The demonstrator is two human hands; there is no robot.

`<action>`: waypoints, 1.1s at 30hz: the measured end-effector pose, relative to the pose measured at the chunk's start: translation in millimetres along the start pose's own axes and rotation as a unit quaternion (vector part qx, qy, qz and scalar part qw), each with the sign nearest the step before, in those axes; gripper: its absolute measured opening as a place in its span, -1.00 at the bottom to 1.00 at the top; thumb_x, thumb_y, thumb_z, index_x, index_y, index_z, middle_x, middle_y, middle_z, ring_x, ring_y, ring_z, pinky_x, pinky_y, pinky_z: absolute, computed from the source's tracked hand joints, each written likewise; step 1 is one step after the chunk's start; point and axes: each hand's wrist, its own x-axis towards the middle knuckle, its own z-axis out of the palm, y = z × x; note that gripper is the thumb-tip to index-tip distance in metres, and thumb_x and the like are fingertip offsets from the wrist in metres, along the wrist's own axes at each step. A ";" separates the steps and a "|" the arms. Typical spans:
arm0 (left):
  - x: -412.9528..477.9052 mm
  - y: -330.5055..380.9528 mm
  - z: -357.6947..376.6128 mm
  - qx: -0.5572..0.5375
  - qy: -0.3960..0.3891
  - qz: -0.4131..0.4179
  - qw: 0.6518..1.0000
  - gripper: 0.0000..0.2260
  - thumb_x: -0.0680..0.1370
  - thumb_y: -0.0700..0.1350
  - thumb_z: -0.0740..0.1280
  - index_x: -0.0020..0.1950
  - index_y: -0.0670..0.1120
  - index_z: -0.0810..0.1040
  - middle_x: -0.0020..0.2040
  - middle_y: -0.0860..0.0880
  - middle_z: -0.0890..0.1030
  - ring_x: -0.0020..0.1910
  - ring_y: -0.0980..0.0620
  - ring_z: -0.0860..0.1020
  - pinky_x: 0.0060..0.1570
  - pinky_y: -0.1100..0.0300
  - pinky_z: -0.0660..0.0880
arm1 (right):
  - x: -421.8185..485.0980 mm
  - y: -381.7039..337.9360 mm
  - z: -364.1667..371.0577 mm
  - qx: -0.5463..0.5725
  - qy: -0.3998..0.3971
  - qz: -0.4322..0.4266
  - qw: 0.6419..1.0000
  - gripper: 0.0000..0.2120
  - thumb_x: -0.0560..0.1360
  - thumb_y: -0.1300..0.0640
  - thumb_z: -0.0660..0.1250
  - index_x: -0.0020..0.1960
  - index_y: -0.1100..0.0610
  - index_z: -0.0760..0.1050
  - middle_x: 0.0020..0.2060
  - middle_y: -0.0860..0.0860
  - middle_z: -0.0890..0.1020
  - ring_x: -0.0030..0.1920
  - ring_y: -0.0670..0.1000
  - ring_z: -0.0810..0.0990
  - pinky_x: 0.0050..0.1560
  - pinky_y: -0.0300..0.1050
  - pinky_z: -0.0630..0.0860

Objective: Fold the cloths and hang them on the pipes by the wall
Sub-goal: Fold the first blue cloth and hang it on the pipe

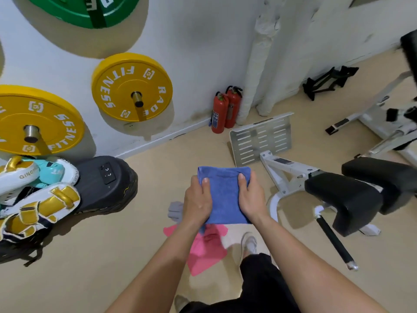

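A folded blue cloth (224,195) is held flat in the air in front of me. My left hand (197,201) grips its left edge, thumb on top. On the right edge, my right hand (251,197) grips the same way. Below them a pink cloth (206,249) lies spread on the floor, and a small grey cloth (175,210) lies just left of my left hand. Two white wrapped pipes (255,71) run up the wall corner ahead, beyond the cloth.
Yellow weight plates (132,86) hang on wall pegs at left, above boxing pads (38,193) and a black pad (106,184). Two red fire extinguishers (223,111) stand by the pipes. A white exercise machine with footplate (261,137) and black pads (343,197) fills the right side.
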 end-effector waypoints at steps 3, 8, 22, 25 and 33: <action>47.9 34.1 41.2 0.004 -0.047 0.008 0.999 -0.72 0.68 0.04 0.09 0.07 -0.16 0.42 0.00 -0.13 0.59 -0.04 -0.18 0.54 -0.03 -0.01 0.47 | 63.6 7.3 -32.4 -0.042 0.023 0.014 0.999 -0.76 0.66 -0.09 0.09 0.08 0.07 0.37 -0.18 -0.07 0.54 -0.13 0.08 0.54 -0.15 -0.07 0.36; 145.5 113.9 125.2 0.015 -0.064 0.008 0.998 -0.74 0.68 0.00 0.08 0.11 -0.14 0.45 -0.01 -0.07 0.57 -0.04 -0.11 0.53 -0.08 0.11 0.37 | 197.4 10.6 -104.1 -0.031 0.023 0.010 0.999 -0.67 0.59 -0.10 0.25 0.18 0.13 0.37 -0.10 -0.01 0.57 -0.06 0.10 0.57 -0.12 -0.04 0.46; 372.8 350.4 252.0 -0.024 -0.041 0.029 0.998 -0.79 0.64 0.02 0.16 0.11 -0.06 0.50 0.05 -0.02 0.62 0.01 -0.03 0.58 0.10 0.00 0.52 | 500.2 -57.9 -266.1 0.033 -0.038 -0.052 0.997 -0.41 0.43 0.17 0.48 0.41 0.08 0.38 0.21 0.01 0.58 0.12 -0.03 0.54 0.07 -0.22 0.37; 427.4 379.4 263.8 -0.037 -0.049 0.031 0.998 -0.80 0.65 -0.01 0.17 0.09 -0.08 0.52 0.03 -0.03 0.62 0.00 -0.04 0.58 0.03 0.08 0.50 | 555.1 -71.9 -270.2 0.023 -0.017 -0.067 0.997 -0.50 0.48 0.15 0.43 0.39 0.08 0.39 0.11 -0.03 0.59 0.10 0.00 0.57 0.04 -0.20 0.37; 600.5 438.0 285.6 -0.050 -0.091 0.034 0.994 -0.87 0.62 -0.02 0.24 0.08 -0.05 0.47 0.09 -0.09 0.61 0.09 -0.12 0.58 0.16 0.00 0.51 | 737.7 -114.3 -255.8 -0.038 0.014 -0.040 0.998 -0.52 0.52 0.04 0.36 0.41 0.05 0.36 0.19 0.09 0.61 0.16 0.15 0.59 0.15 -0.02 0.49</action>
